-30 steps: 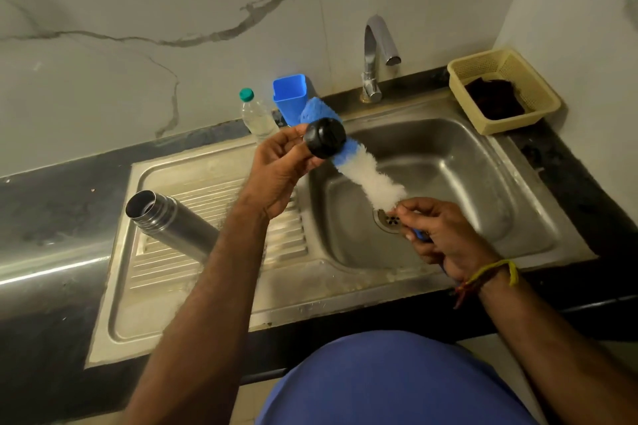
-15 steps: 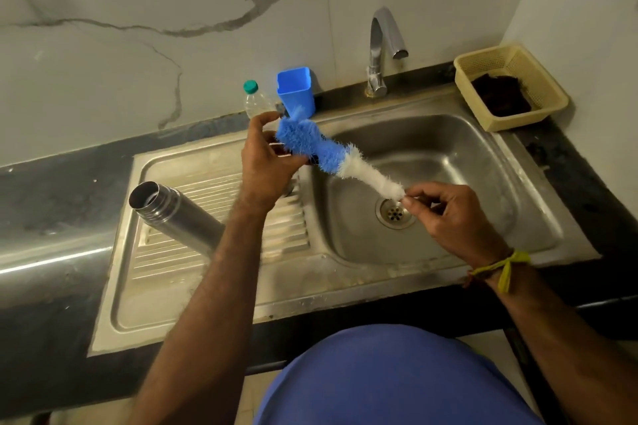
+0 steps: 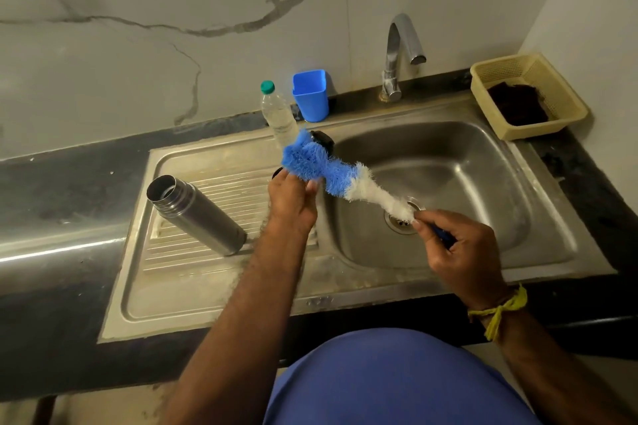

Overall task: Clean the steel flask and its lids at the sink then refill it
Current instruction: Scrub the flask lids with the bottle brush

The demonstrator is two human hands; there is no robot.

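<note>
The open steel flask (image 3: 195, 216) stands tilted on the drainboard of the sink (image 3: 221, 286), left of my arms. My left hand (image 3: 291, 198) holds a small black lid (image 3: 322, 141), mostly hidden behind blue bristles. My right hand (image 3: 459, 245) grips the blue handle of a bottle brush (image 3: 340, 174) with a blue tip and white bristles. The brush's blue end lies against the lid, over the basin's left edge.
A small plastic bottle (image 3: 278, 112) with a green cap and a blue cup (image 3: 310, 95) stand at the back ledge. The tap (image 3: 398, 52) is off. A beige basket (image 3: 566, 103) holding a dark cloth sits at the right. The drain (image 3: 402, 222) lies below the brush.
The lid, plainly visible in my left hand a second ago, is now covered by the brush's blue end. Both hands shifted slightly; the flask stayed in place.
</note>
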